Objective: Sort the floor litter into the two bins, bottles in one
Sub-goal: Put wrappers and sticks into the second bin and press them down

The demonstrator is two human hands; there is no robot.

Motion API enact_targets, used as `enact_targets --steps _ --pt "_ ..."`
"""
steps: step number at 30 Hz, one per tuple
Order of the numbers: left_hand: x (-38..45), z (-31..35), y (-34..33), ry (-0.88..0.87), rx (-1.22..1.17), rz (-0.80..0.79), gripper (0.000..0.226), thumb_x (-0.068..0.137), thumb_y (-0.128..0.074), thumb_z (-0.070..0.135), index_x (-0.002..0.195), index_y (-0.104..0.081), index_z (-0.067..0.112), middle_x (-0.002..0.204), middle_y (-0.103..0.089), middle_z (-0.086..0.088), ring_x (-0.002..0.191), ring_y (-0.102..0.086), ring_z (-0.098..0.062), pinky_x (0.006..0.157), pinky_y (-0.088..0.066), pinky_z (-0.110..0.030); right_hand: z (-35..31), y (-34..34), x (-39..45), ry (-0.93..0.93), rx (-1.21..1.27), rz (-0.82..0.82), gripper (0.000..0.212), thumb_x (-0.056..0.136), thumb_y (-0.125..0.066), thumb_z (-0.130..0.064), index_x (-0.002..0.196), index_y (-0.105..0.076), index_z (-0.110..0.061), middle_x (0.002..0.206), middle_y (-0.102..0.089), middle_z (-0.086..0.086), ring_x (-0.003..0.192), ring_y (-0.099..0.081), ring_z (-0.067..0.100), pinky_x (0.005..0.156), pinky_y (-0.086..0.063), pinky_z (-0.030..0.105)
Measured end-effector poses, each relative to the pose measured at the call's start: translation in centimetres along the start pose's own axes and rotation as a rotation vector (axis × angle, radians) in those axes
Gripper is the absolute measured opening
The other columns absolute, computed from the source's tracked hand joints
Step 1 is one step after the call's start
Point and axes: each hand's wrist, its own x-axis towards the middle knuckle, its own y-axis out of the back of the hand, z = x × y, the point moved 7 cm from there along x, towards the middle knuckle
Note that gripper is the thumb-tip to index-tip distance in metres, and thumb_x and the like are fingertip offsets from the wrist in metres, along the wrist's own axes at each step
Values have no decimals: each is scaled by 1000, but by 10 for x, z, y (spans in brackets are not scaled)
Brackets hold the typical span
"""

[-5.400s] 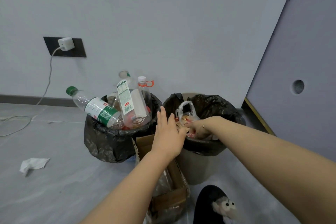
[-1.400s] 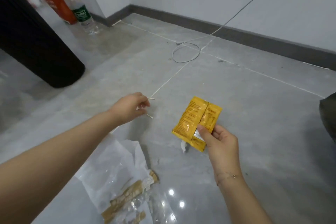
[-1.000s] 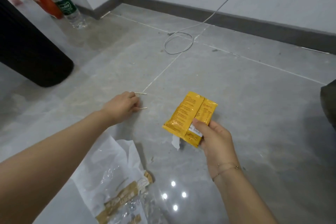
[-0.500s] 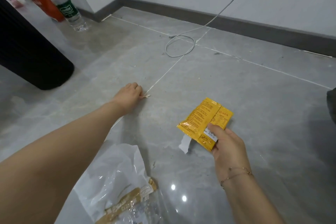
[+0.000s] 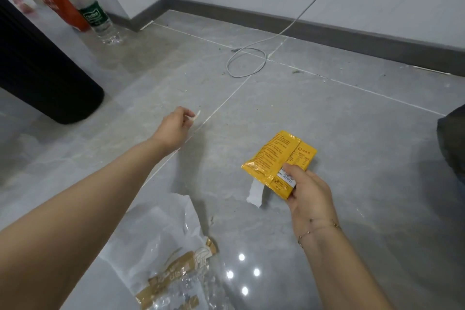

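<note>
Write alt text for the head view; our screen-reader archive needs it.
Above a grey tiled floor, a person's right hand grips a yellow packet while the left hand pinches small sticks. A clear plastic wrapper lies near; a bottle stands far left.

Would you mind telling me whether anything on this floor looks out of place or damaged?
Yes: litter still lies about. A torn clear wrapper with a gold band sprawls near the left arm, a white paper scrap lies below the yellow sachet, and a plastic bottle stands by the wall.
</note>
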Motion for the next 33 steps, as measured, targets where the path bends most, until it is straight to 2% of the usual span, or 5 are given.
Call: enact_targets --steps 10,15,22,28,33 --pt "-174 175 27 -65 -837 -348 19 100 -45 10 90 -61 12 75 -59 4 66 -59 -1 68 -49 -12 -97 44 -101 391 -91 113 14 86 -62 -7 74 -68 -13 70 -64 -3 61 -55 5 53 -47 15" --pt "-264 257 19 -213 -824 -453 14 96 -54 13 92 -68 12 73 -68 7 71 -62 -4 70 -48 -15 -136 103 -196 550 -103 133 17 87 -63 -6 75 -72 -15 75 -72 -3 71 -62 11 67 -50 28" --pt "-361 385 13 -426 -851 -575 11 93 -60 13 93 -67 4 72 -66 2 67 -59 -5 65 -48 -13 -228 200 -300 804 -134 278 18 86 -64 -6 77 -72 -19 74 -73 -6 72 -66 10 59 -52 18" --pt "-414 487 -9 -489 -871 -610 6 90 -64 16 85 -67 13 81 -70 -4 77 -62 -11 73 -51 -21 -306 280 -347 914 -221 375 15 86 -66 -12 80 -72 -24 84 -75 -6 86 -70 15 80 -56 37" --pt "-438 567 -43 -529 -807 -594 11 88 -68 18 94 -69 9 83 -72 -7 74 -63 -13 69 -50 -20 -366 382 -366 858 -220 520 3 81 -70 -20 82 -72 -18 76 -72 -2 66 -67 14 64 -55 32"
